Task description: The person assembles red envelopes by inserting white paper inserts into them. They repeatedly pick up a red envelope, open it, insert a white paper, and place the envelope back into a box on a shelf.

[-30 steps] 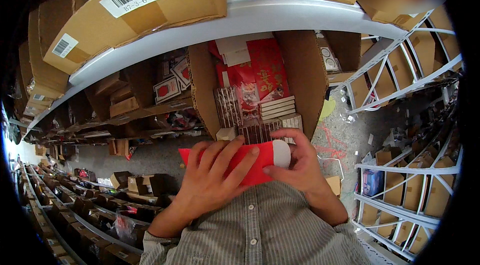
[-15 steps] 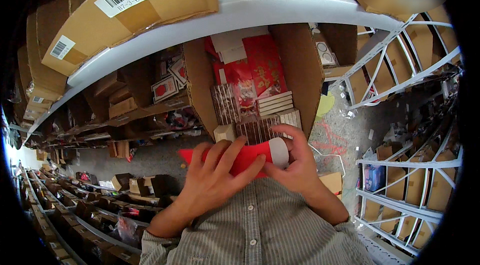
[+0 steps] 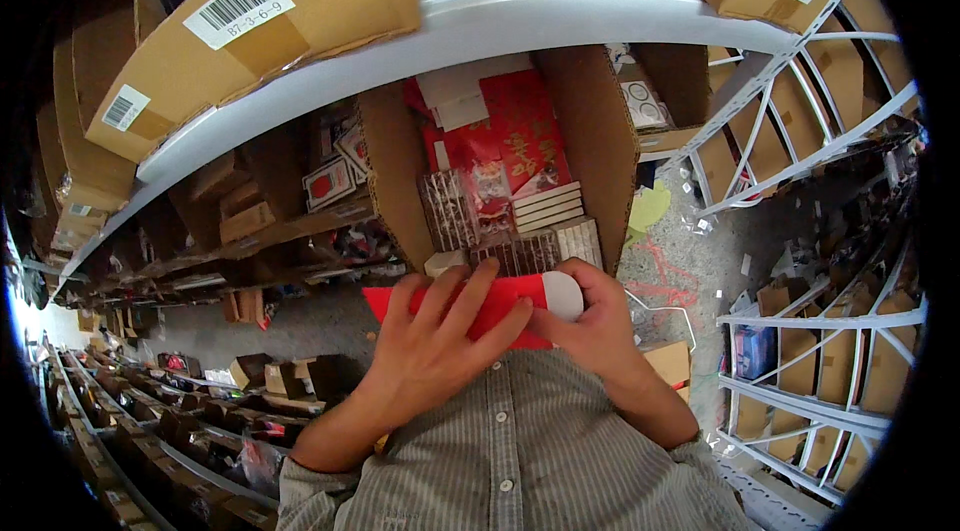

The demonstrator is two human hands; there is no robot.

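Observation:
Just in front of my chest I hold a red paper envelope [image 3: 515,293] sideways, its rounded white flap [image 3: 563,297] to the right. My left hand [image 3: 425,356] lies over its body, fingers spread on top and the thumb pressing the near edge. At the flap end my right hand [image 3: 600,326] pinches it between thumb and fingers. Beyond my hands is an open cardboard box [image 3: 588,131]. In it lie red packets with gold print [image 3: 525,126], white slabs [image 3: 548,209] and plastic-wrapped stacks [image 3: 450,211].
A grey shelf beam [image 3: 560,16] curves across the top, with labelled cartons [image 3: 330,1] above it. To the left, shelf bins hold boxed goods [image 3: 330,181]. White metal racks [image 3: 820,321] stand on the right, and a white cord [image 3: 665,308] lies on the concrete floor.
The envelope looks flatter and its white flap shows more fully. My right fingers have shifted from curling above the flap to gripping its right edge. My left hand stays on the envelope.

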